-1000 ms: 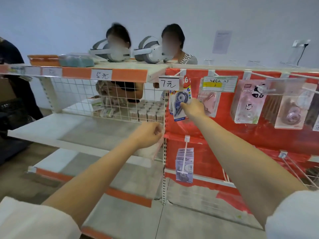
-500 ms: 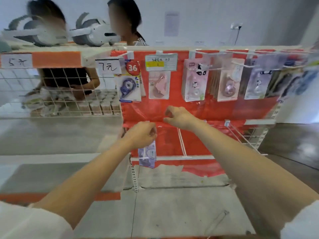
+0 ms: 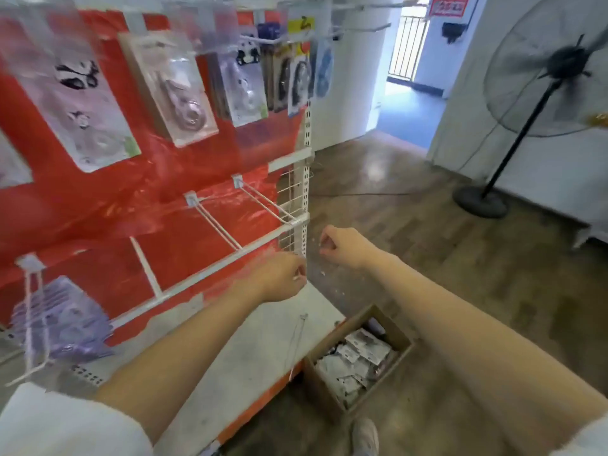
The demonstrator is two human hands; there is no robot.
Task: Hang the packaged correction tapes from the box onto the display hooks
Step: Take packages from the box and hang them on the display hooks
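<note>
The cardboard box (image 3: pixel 320 388) stands on the floor against the rack's base, with several packaged correction tapes (image 3: pixel 358 355) inside. My left hand (image 3: pixel 281 279) hovers above the base shelf with fingers curled; faint glints beside it suggest it grips a clear plastic bag (image 3: pixel 324 274). A little to its right and higher, my right hand (image 3: pixel 342 246) is curled and holds nothing that I can see. Two bare display hooks (image 3: pixel 217 222) jut from the red back panel, up and left of my hands. A stack of purple packages (image 3: pixel 62 320) hangs on a hook at lower left.
Blister packs (image 3: pixel 179 90) hang along the top row. A loose wire hook (image 3: pixel 297 337) lies on the grey base shelf (image 3: pixel 250 353). A standing fan (image 3: pixel 556 74) is at right, its base (image 3: pixel 480 202) and cord on the wooden floor. My shoe (image 3: pixel 365 436) is beside the box.
My view has swung right and down from the left shelves and the people behind them to the rack's end and the box. My right hand left the hung package and dropped beside my left.
</note>
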